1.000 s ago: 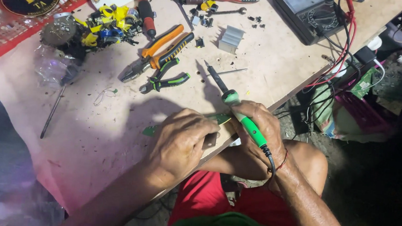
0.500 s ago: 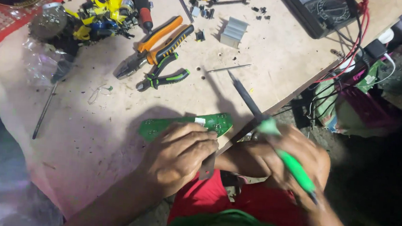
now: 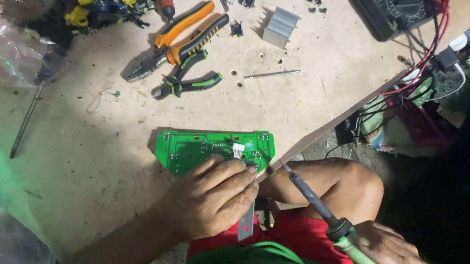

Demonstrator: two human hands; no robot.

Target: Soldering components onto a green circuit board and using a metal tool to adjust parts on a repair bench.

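A green circuit board with a small white connector lies near the front edge of the wooden table. My left hand rests on the board's near edge, fingers curled over it, and a flat grey strip hangs down below the hand. At the lower right, off the table and over my knee, my right hand grips a soldering iron by its green handle. The iron's tip points up and left, ending just right of the board's corner, apart from it.
Orange-handled pliers and green-handled cutters lie behind the board. A ribbed metal heat sink, a thin rod and a black meter with red leads are farther back. A screwdriver and a plastic bag are at the left.
My right hand has drawn the soldering iron back from the board toward the lower right. The board, earlier mostly covered by both hands, now shows nearly whole.
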